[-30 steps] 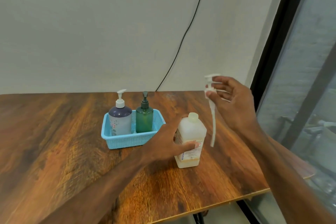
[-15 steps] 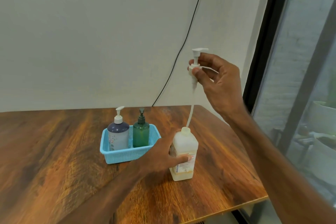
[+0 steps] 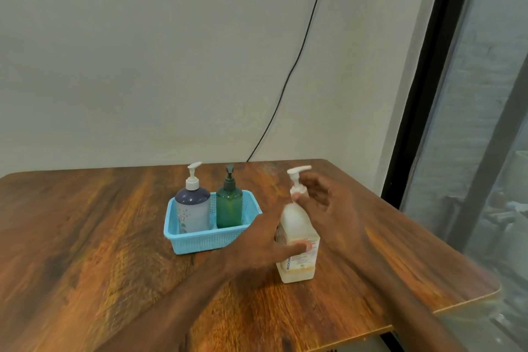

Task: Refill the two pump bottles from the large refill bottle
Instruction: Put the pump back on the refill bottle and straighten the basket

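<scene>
The large white refill bottle (image 3: pixel 298 254) stands on the wooden table (image 3: pixel 85 237), nearly empty, with a thin layer of liquid at its base. My left hand (image 3: pixel 268 243) grips its body. Its white pump head (image 3: pixel 297 180) sits in the neck, and my right hand (image 3: pixel 325 203) holds the pump's collar with thumb and fingers. To the left, a blue plastic basket (image 3: pixel 205 240) holds two pump bottles: a dark blue one with a white pump (image 3: pixel 193 206) and a green one with a dark pump (image 3: pixel 229 206).
The table's right edge and near corner (image 3: pixel 485 291) lie close to the refill bottle. A black-framed window (image 3: pixel 423 94) stands at the right. A black cable (image 3: pixel 288 77) runs down the wall behind the table.
My right hand has lowered the pump with its long tube down into the refill bottle; a second ago it held the pump free beside the bottle. My left hand stayed on the bottle.
</scene>
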Tool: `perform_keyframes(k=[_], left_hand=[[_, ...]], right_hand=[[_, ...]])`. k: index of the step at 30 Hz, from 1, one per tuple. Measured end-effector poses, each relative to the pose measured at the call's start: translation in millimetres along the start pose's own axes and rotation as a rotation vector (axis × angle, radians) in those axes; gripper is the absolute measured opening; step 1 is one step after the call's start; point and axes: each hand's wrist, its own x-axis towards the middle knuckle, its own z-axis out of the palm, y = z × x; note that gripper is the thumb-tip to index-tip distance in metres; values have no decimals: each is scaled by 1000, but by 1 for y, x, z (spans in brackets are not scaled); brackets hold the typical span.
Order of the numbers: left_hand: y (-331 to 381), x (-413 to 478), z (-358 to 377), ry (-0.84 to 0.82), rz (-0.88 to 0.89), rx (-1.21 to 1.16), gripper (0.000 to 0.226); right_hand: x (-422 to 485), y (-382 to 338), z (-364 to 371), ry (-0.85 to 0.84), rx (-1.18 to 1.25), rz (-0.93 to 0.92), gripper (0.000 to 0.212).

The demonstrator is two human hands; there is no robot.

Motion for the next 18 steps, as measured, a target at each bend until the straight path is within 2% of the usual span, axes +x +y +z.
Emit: perform_keyframes(k=[6, 18], left_hand=[[3, 0, 2, -1, 9, 6, 64], [0, -1, -4, -63, 82, 31, 78]], right_hand=[[-18, 18, 7, 99, -12, 13, 47], [-22, 28, 16, 204, 124, 24, 58]])
